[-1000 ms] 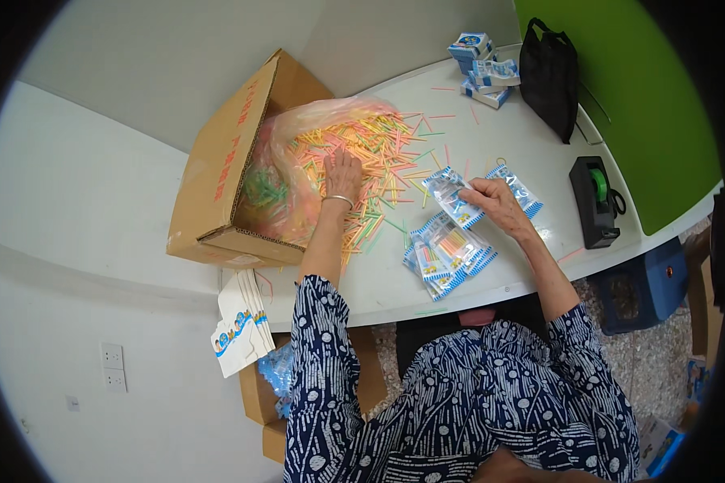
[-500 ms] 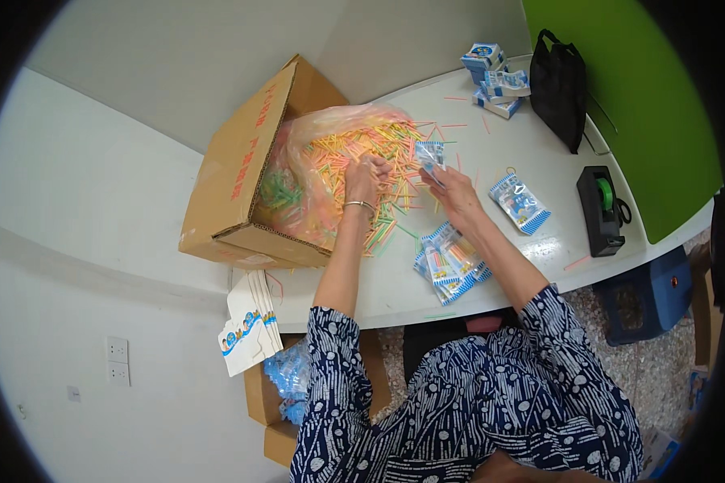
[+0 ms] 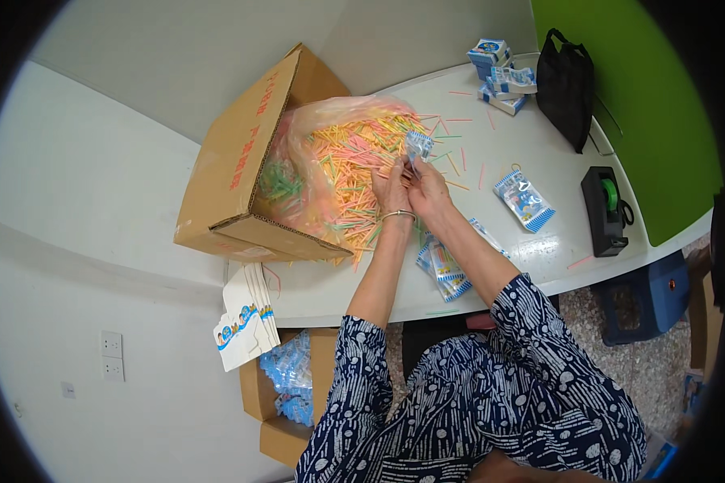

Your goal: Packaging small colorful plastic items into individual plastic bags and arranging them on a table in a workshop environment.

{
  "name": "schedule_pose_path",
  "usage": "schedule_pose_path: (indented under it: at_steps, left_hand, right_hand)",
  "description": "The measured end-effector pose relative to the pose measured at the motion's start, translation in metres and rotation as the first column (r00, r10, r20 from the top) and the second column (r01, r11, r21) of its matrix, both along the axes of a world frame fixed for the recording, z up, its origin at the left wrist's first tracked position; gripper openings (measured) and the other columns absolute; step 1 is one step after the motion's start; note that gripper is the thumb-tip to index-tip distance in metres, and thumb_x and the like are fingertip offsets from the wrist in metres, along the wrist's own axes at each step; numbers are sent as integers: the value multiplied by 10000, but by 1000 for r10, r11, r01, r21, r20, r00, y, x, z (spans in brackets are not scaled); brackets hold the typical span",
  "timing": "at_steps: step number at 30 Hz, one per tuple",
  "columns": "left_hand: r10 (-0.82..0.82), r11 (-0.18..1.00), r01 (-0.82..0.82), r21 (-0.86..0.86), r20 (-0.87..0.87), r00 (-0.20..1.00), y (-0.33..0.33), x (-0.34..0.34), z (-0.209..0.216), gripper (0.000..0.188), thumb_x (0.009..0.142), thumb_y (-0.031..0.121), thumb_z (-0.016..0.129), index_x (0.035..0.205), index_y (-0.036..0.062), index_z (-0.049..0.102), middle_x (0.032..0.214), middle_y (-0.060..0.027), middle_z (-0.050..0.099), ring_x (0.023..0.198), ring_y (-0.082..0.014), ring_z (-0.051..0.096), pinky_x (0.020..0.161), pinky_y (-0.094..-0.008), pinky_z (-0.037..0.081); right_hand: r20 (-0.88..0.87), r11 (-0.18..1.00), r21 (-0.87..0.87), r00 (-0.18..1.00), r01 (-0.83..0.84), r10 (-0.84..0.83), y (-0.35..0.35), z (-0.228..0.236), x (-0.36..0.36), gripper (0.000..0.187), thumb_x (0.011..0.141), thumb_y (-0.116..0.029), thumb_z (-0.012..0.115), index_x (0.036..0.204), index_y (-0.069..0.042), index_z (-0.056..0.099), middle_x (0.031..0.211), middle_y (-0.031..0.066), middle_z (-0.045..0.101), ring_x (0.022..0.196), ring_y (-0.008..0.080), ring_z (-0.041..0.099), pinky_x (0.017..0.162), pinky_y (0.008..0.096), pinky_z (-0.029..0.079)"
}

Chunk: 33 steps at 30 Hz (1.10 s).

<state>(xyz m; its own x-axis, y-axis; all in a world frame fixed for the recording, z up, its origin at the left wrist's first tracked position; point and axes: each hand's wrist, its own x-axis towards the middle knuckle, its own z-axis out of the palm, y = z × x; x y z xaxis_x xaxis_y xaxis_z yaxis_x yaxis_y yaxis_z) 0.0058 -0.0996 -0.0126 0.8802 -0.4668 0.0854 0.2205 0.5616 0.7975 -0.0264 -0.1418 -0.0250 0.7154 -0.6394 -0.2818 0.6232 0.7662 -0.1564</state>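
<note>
My right hand grips a small clear-and-blue plastic packet, which stands up from its fingers. Right beside it, my left hand has its fingers closed near the lower part of the packet; what they hold is hidden. Both hands are over the near right edge of a big heap of thin coloured sticks, pink, yellow, orange and green. The heap spills from a clear plastic liner in a tipped cardboard box. Under my right forearm lie several filled packets.
Farther right are another blue packet and a black tape dispenser. Small blue-white boxes and a black bag stand at the back. Flat white cartons overhang the front edge, above an open carton of blue packets.
My left hand has come out of the stick heap and moved right to meet my right hand. The right hand has shifted left with the packet.
</note>
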Motion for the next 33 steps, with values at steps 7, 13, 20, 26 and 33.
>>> schedule_pose_path:
  at_steps: [7,13,20,26,33]
  left_hand:
    - [-149,989,149,-11,-89,985,0,2,-1,87,924,75,493,997,31,507,944,-88,608,850,-182,624,754,-319,539]
    - [-224,975,224,-4,-45,974,14,31,2,230,968,253,454,955,25,479,895,-111,611,805,-199,617,721,-327,525]
    - [-232,972,233,-18,69,970,25,38,55,290,967,307,447,923,26,504,899,-129,622,898,-262,636,770,-356,521]
    - [-338,941,335,49,178,924,25,7,84,300,976,292,431,961,3,510,938,-147,631,918,-240,632,809,-337,511]
    - [-415,908,383,170,241,877,30,-11,84,305,977,284,427,1001,-7,514,982,-147,634,914,-196,621,808,-319,506]
  right_hand:
    - [-70,989,-130,996,-71,62,-6,5,-15,220,913,-139,548,1070,14,528,1011,120,616,873,199,599,816,337,500]
    - [-310,818,-543,951,-189,14,-36,10,-47,213,868,-162,621,1018,-11,601,903,40,648,774,97,600,700,233,472]
    - [-502,442,-707,832,-552,237,-53,32,-91,185,833,-186,662,900,-13,666,780,-6,639,709,45,563,676,202,434]
    - [-522,338,-708,782,-620,342,-56,28,-102,190,828,-179,673,897,-3,685,797,4,651,712,47,562,679,197,428]
    - [-501,325,-711,773,-624,389,-55,32,-109,201,824,-172,678,908,10,693,784,14,662,704,56,571,676,199,436]
